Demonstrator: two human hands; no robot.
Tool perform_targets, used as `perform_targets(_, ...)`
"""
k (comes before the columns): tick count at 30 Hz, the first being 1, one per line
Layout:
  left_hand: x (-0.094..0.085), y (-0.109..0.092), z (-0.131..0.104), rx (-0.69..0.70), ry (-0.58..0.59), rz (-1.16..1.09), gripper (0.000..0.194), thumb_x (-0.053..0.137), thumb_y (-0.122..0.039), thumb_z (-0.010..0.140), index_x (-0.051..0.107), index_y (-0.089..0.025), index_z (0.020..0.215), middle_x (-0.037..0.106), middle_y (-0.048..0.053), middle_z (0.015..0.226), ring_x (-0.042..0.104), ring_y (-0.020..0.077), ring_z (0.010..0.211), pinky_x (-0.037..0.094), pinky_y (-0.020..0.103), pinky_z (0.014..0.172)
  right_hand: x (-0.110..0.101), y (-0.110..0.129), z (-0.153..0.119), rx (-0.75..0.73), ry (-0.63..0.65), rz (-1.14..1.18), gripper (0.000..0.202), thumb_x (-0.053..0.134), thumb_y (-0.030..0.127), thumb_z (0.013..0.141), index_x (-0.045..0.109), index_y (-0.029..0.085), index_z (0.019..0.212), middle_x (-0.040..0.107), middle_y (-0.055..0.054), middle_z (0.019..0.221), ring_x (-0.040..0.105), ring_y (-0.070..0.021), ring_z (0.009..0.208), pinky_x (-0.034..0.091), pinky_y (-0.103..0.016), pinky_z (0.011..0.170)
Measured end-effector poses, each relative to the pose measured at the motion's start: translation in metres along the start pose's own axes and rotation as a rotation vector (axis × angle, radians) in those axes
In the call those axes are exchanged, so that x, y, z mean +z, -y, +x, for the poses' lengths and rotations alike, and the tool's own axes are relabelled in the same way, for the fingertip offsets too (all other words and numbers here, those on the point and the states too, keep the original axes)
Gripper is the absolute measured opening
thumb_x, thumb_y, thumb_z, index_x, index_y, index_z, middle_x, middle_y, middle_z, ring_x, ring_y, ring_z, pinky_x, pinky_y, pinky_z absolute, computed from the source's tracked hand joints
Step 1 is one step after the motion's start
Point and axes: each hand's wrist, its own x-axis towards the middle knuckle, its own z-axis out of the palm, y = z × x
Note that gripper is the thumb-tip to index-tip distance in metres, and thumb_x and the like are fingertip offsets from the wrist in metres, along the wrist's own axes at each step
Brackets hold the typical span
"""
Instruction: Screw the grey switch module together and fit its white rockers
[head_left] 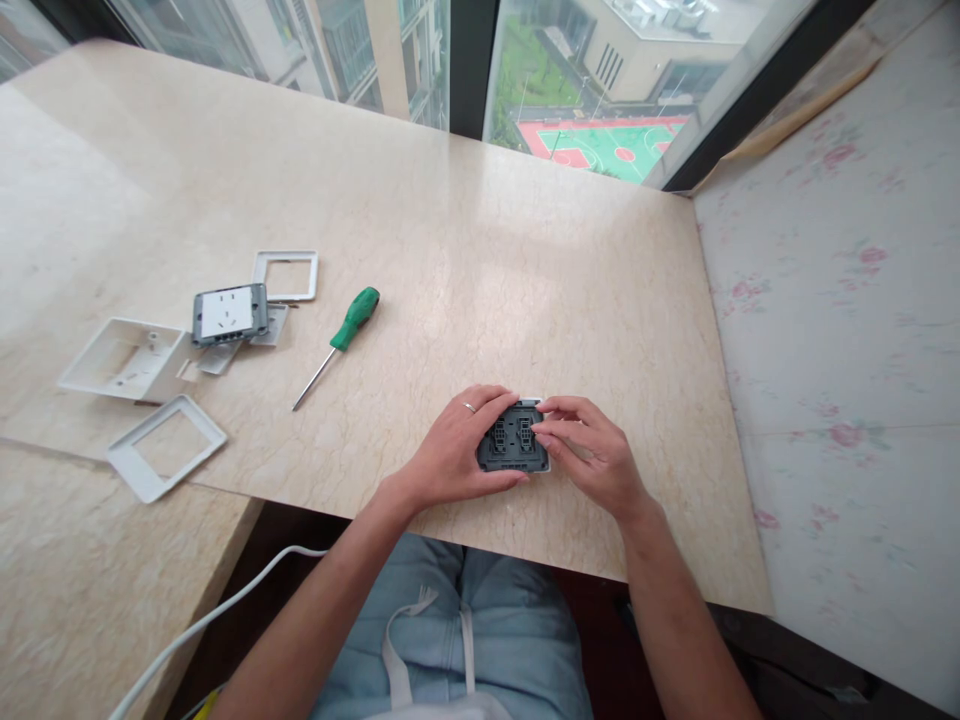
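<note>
A dark grey wall switch module (512,458) with a thin white edge lies on the counter near its front, two black mechanisms showing on its upper face. My left hand (459,440), with a ring on one finger, grips it from the left, thumb along the near edge and fingers along the far edge. From the right, my right hand (592,450) has its thumb and index finger pinched together over the right-hand mechanism. Whatever those fingertips hold, if anything, is too small to make out.
On the marble-patterned counter (585,300) lies a green-handled screwdriver (352,320). Further left are a socket module (229,313), a white box (139,360), and two white frames (169,450). A white cable (217,612) runs below the front edge. Windows and a flowered wall (840,330) border the counter.
</note>
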Motion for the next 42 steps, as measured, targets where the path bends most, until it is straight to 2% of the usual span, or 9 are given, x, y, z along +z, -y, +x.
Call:
perform_targets(6,0.000,0.000,0.000,-0.013,0.006,-0.008,0.082,0.075,-0.059,0.079,0.046,-0.019,0.144,0.051,0.017,0.143,0.048,0.0325,0.134,0.041,0.050,0.113,-0.003,-0.004,-0.003,-0.066,0.031,-0.029,0.033,0.063,0.005,0.090,0.071,0.024,0.116,0.063,-0.012,0.127,0.063,-0.0191,0.100,0.057,-0.037,0.078)
perform_targets(13,0.000,0.001,0.000,0.013,-0.008,-0.010,0.082,0.076,-0.057,0.079,0.045,-0.019,0.144,0.051,0.017,0.142,0.049,0.0314,0.133,0.041,0.048,0.113,-0.007,-0.006,-0.007,-0.122,0.030,-0.036,0.046,0.064,0.002,0.087,0.067,0.025,0.127,0.060,-0.013,0.134,0.064,-0.0206,0.105,0.058,-0.040,0.084)
perform_targets(17,0.000,0.000,0.001,0.034,-0.016,0.002,0.081,0.077,-0.055,0.078,0.045,-0.016,0.142,0.051,0.017,0.141,0.049,0.0302,0.132,0.042,0.046,0.112,-0.008,-0.006,-0.008,-0.152,-0.019,-0.039,0.042,0.066,0.000,0.085,0.070,0.023,0.120,0.059,-0.013,0.133,0.064,-0.0218,0.106,0.058,-0.040,0.080)
perform_targets(22,0.000,0.000,0.000,0.038,-0.026,0.004,0.082,0.078,-0.055,0.078,0.045,-0.015,0.142,0.052,0.017,0.140,0.049,0.0298,0.131,0.042,0.046,0.112,-0.007,-0.006,-0.008,-0.158,0.015,-0.090,0.033,0.068,0.001,0.084,0.071,0.020,0.112,0.058,-0.014,0.132,0.064,-0.0217,0.103,0.056,-0.039,0.077)
perform_targets(30,0.002,0.003,0.000,0.039,-0.022,0.009,0.083,0.078,-0.056,0.077,0.045,-0.016,0.142,0.052,0.017,0.141,0.049,0.0301,0.132,0.041,0.046,0.112,-0.003,-0.005,-0.007,-0.167,-0.003,-0.128,0.030,0.069,0.001,0.082,0.070,0.019,0.106,0.062,-0.014,0.126,0.064,-0.0232,0.103,0.055,-0.040,0.076)
perform_targets(39,0.001,0.002,0.001,0.028,-0.023,0.009,0.083,0.078,-0.058,0.077,0.046,-0.016,0.141,0.052,0.017,0.140,0.050,0.0305,0.131,0.042,0.047,0.111,-0.002,-0.006,-0.011,-0.085,-0.024,0.007,0.041,0.065,0.003,0.087,0.069,0.027,0.120,0.060,-0.010,0.130,0.064,-0.0212,0.108,0.057,-0.039,0.084)
perform_targets(42,0.000,0.001,0.001,0.009,-0.013,0.004,0.084,0.077,-0.060,0.077,0.047,-0.017,0.142,0.053,0.016,0.140,0.050,0.0307,0.131,0.042,0.047,0.111,-0.002,-0.005,-0.011,-0.045,-0.021,-0.016,0.050,0.069,0.011,0.088,0.061,0.030,0.134,0.058,-0.011,0.134,0.061,-0.0236,0.118,0.054,-0.044,0.097)
